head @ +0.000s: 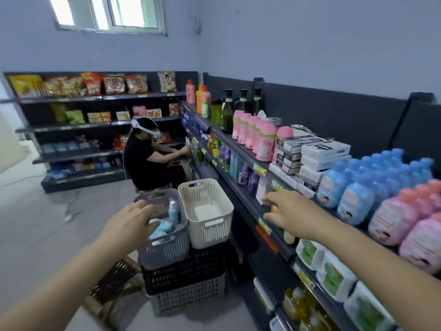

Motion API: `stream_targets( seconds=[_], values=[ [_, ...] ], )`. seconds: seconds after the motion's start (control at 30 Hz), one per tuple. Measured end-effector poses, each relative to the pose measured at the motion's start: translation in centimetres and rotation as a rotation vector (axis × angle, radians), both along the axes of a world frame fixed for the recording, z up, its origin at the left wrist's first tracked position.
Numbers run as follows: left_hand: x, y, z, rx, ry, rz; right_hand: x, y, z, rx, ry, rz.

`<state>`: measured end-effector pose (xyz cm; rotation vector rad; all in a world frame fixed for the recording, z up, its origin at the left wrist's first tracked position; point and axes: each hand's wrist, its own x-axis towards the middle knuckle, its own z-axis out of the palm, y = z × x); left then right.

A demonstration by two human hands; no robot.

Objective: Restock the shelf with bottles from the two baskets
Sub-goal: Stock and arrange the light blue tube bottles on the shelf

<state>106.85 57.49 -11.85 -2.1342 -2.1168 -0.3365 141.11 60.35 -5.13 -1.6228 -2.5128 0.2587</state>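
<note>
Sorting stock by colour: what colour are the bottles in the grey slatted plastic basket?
Light blue bottles, seen best in the head view, inside the grey slatted basket.

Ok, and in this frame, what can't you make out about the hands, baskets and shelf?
Head view, left hand over the grey basket: its back hides whether the fingers grip a blue bottle.
Right hand at the shelf: it covers a small orange item; grip unclear.
Bottle labels: blurred, unreadable.
Lower shelf tiers: cut off by the bottom edge.
</note>
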Motion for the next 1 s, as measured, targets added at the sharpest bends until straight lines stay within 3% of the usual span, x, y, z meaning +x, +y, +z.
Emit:
stream_targets(
  seconds=[0.37, 1.0],
  values=[
    [-14.1, 4.2, -5.0, -0.105, -0.114, 0.187, -16.7, 11.1, -6.8, -0.146, 0.032, 0.131],
    [-23.2, 20.2, -12.2, -0.108, -0.259, 0.536, -35.7, 38.6, -17.2, -0.340, -0.002, 0.435]
  ],
)
